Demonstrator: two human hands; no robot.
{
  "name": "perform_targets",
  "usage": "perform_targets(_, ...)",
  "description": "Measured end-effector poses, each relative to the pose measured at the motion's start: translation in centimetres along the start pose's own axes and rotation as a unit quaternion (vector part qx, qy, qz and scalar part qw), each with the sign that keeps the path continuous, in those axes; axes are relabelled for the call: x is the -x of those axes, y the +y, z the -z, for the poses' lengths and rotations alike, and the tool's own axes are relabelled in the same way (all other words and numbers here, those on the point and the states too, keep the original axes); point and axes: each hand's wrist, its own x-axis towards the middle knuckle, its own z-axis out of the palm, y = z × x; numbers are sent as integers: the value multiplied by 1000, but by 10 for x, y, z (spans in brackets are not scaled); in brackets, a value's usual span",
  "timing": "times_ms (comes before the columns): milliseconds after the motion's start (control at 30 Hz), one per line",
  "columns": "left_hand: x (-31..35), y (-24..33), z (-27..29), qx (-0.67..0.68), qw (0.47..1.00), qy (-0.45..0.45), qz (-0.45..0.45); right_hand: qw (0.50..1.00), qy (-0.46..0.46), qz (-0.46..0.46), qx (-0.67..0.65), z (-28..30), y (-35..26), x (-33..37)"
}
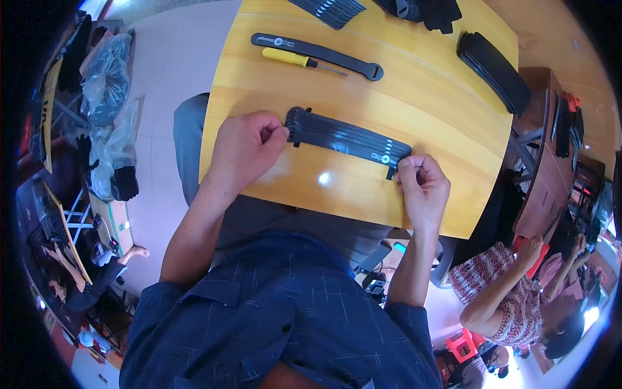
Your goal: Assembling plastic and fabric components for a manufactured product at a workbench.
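A fanned bundle of black straps (343,137) lies across the wooden table (304,178) in front of me, its edges overlapping in steps. At its left end my left hand (249,146) is closed, thumb and forefinger pinching the rounded strap ends. My right hand (426,189) pinches the opposite corner, next to the white print. Small dark tabs stick out from the bundle near both ends. Farther off lies a single black strap (330,54) with a slotted round end, and just below it a yellow-handled screwdriver (285,58).
Another fanned strap stack (332,9) and a dark pile (435,13) sit along the table's far side. A neat black stack (494,72) lies near the right edge. On the right a co-worker in a patterned top (502,292) sits; plastic-wrapped bags (107,78) lie left.
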Motion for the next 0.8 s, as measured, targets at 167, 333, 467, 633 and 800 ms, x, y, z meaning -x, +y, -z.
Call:
perform_targets(167, -1, -4, 0, -2, 1000, 1, -7, 1000, 10, 9, 4, -2, 4, -1)
perform_targets(333, 2, 1, 4, -20, 1000, -6, 0, 1000, 12, 8, 12, -5, 4, 0)
perform_targets(467, 0, -1, 1, -22, 1000, -5, -2, 1000, 19, 11, 0, -4, 3, 1)
perform_targets(633, 1, -2, -2, 0, 1000, 5, -16, 1000, 9, 7, 5, -4, 4, 1)
perform_targets(800, 2, 2, 1, 3, 1000, 11, -9, 1000, 13, -4, 0, -6, 1, 1)
